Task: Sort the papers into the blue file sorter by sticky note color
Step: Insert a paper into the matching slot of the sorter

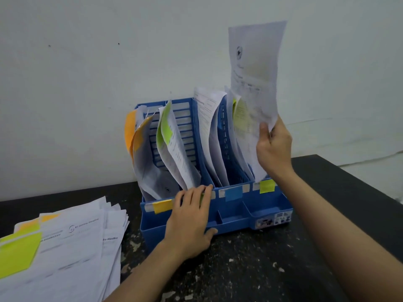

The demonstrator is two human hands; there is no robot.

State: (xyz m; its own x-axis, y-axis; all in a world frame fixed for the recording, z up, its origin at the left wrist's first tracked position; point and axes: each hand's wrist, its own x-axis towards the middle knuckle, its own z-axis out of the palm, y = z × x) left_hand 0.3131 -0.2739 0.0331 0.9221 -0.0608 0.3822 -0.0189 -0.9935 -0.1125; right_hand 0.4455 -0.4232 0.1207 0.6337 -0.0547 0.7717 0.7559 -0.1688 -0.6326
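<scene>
The blue file sorter [235, 216] stands against the wall, its front rail tagged with an orange-yellow note [162, 206], a blue note [233, 192] and a yellow note [267, 185]. Its slots hold curled sheets with orange [130, 131] and green [166, 129] stickies. My right hand [273, 147] pinches the lower edge of an upright printed sheet [254, 68] with a pale yellow sticky, standing over the rightmost slot. My left hand [189, 214] rests on the sorter's front rail, fingers straight over it and thumb on the front wall.
A loose stack of papers [72, 247] with green and orange stickies lies at the left on the dark speckled table [250, 269]. The white wall sits directly behind the sorter. The table's right edge runs diagonally at far right.
</scene>
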